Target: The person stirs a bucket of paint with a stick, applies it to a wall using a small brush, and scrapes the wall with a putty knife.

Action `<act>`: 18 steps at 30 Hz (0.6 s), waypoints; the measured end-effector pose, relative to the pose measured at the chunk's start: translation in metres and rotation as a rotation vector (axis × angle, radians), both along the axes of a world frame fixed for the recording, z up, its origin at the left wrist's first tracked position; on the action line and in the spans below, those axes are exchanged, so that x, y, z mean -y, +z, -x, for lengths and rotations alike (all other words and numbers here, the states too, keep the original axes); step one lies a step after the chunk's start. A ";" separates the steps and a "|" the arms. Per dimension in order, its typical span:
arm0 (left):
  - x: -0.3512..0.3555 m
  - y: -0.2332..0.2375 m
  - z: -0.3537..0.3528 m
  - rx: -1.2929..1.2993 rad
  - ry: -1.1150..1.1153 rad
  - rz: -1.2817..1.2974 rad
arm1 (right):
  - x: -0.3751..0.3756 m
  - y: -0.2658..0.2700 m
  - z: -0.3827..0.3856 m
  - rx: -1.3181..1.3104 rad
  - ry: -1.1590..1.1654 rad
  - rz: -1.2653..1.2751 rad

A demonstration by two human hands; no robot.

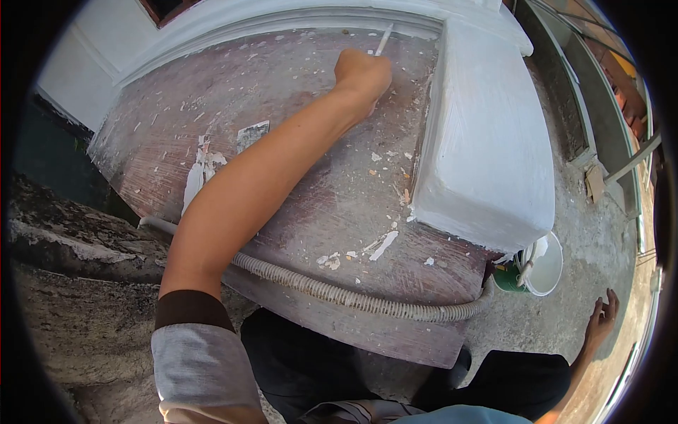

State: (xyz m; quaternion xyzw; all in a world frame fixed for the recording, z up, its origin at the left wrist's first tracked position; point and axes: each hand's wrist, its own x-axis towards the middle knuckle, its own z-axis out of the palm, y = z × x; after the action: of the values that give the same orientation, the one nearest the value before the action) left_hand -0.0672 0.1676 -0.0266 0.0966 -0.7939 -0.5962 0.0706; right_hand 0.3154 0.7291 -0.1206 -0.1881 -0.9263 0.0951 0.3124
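My left hand (pixel 364 76) is closed around what looks like a thin paintbrush (pixel 385 39), white and tapering to a point. Its tip reaches the base of the white moulding (pixel 304 19) at the back of the stained reddish-grey ledge (pixel 318 177). Fingers cover the rest of the handle. Low at the right, my right hand (pixel 602 318) hangs beside my knee with its fingers loosely apart and nothing in them. The nearest thing to it is a green and white bucket (pixel 544 265) on the concrete floor.
A white painted block (pixel 487 141) rises at the ledge's right side. Along the front edge runs a ribbed hose (pixel 339 291). Paint flakes (pixel 383 245), a grey scrap (pixel 252 134) and a white peeled strip (pixel 194 177) lie about. A rough weathered wall (pixel 92 283) stands at left.
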 end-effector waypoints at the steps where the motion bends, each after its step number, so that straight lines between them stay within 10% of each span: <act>1: -0.005 0.001 -0.008 0.006 -0.069 0.024 | 0.001 0.000 0.001 0.003 0.004 -0.011; 18: 0.208 0.011 0.086 -0.038 0.357 0.013 | -0.003 -0.002 0.007 0.025 0.010 -0.053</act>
State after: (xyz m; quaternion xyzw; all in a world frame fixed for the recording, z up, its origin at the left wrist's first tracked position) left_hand -0.1531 -0.0402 -0.0159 0.2243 -0.7663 -0.5709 0.1909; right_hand 0.3081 0.7320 -0.1226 -0.1761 -0.9332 0.0696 0.3054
